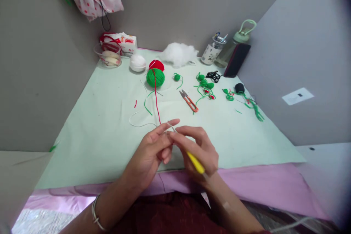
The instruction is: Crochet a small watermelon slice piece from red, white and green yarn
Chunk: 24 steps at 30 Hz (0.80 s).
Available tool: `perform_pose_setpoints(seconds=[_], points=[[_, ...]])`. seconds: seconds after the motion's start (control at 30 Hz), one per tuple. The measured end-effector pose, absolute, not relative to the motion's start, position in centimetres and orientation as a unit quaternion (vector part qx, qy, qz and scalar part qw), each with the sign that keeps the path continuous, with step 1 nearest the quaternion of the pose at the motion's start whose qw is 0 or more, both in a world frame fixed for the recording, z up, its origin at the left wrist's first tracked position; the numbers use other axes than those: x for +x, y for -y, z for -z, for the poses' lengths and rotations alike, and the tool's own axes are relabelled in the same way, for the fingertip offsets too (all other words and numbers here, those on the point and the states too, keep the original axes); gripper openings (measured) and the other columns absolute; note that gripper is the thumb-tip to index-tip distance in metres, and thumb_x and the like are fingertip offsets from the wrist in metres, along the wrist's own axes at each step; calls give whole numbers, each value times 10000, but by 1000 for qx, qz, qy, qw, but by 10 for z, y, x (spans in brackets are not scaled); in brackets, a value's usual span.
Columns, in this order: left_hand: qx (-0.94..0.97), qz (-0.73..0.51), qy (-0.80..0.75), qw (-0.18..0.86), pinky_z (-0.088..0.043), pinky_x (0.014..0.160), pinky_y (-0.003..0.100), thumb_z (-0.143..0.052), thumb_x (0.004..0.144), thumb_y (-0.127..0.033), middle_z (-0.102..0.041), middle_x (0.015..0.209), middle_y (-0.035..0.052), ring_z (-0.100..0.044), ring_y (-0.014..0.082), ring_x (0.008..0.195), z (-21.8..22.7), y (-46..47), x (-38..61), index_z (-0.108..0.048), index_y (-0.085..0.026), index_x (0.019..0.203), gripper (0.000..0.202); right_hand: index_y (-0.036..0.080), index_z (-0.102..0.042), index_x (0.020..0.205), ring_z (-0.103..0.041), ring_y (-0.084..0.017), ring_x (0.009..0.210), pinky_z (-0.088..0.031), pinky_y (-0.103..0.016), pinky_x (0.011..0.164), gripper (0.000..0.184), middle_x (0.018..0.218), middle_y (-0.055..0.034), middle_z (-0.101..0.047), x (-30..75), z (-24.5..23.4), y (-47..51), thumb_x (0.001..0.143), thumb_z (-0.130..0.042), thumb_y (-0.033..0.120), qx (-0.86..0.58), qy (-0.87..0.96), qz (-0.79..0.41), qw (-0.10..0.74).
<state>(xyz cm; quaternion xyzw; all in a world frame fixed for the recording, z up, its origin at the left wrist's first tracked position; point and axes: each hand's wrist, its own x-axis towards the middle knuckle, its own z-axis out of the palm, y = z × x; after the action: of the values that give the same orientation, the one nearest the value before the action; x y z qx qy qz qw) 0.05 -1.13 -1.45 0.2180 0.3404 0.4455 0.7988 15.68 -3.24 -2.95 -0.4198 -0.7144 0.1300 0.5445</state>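
Note:
My right hand [201, 146] is closed around a crochet hook [195, 162] with a yellow handle, its metal tip pointing up and left. Against it, my left hand [148, 153] pinches white yarn [141, 125], with the index finger stretched out and the yarn passing over it. Whatever is worked between the fingertips is mostly hidden. A red strand [156, 102] runs from the red yarn ball [157, 65] down to the left hand. In front of that ball sits a green yarn ball [155, 78], and a white yarn ball [137, 63] lies to the left.
Orange-handled thread snips [189, 101] lie beyond my hands. Several small green crocheted pieces [205, 83] are to the right. White stuffing [178, 54], a pen cup [213, 51], a bottle [231, 49] and a phone [237, 60] stand at the back; a plastic tub [109, 58] is back left.

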Motion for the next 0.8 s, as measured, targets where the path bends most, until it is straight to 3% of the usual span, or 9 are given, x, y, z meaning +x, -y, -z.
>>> perform_pose_setpoints(seconds=[0.1,0.17,0.23,0.33,0.4,0.57,0.8], points=[[182,-443,-323,816,-309,465,148,-882,777,-241,-500,717,-54,-308,16,520,14,7,-3,-808,-148,1181,421,304,-798,1119,-702,-177,755,-602,-341,683,248,936,-41,-756,158,27,27,1023,-609,177,-414,612,-247,627],[198,-469,-330,794,-382,521,152,-878,775,-215,-563,771,-30,-398,29,568,14,6,-4,-822,-174,1151,382,289,-797,1046,-659,-146,663,-570,-314,622,207,900,-26,-732,157,26,23,1041,-598,233,-398,538,-346,657],[240,-484,-343,769,-475,634,186,-877,777,-206,-629,822,-11,-513,65,657,15,8,-3,-827,-210,1132,358,282,-801,1014,-661,-145,685,-563,-307,626,175,932,-31,-744,154,26,20,1031,-628,271,-377,522,-409,646],[298,-484,-357,741,-527,746,229,-870,808,-225,-682,887,5,-608,117,800,17,11,0,-805,-244,1179,377,280,-814,1028,-674,-155,747,-573,-313,669,149,986,-45,-779,152,28,19,1011,-666,270,-380,541,-413,626],[312,-490,-366,727,-530,697,219,-868,818,-227,-686,932,5,-625,121,813,18,12,0,-773,-255,1239,433,281,-820,1040,-669,-154,740,-570,-314,665,151,985,-45,-789,152,28,20,1007,-673,265,-391,541,-396,631],[307,-479,-363,738,-459,462,188,-859,828,-228,-656,870,-36,-563,51,527,14,11,-2,-723,-239,1277,469,306,-823,1058,-656,-131,733,-563,-303,694,170,985,-21,-777,156,29,20,1011,-671,245,-373,538,-429,623],[281,-458,-344,770,-534,544,187,-859,828,-209,-709,802,-17,-664,84,572,9,10,-2,-675,-174,1324,530,285,-828,1005,-664,-141,733,-557,-283,657,123,967,-35,-787,156,30,17,987,-708,301,-357,500,-471,634]])
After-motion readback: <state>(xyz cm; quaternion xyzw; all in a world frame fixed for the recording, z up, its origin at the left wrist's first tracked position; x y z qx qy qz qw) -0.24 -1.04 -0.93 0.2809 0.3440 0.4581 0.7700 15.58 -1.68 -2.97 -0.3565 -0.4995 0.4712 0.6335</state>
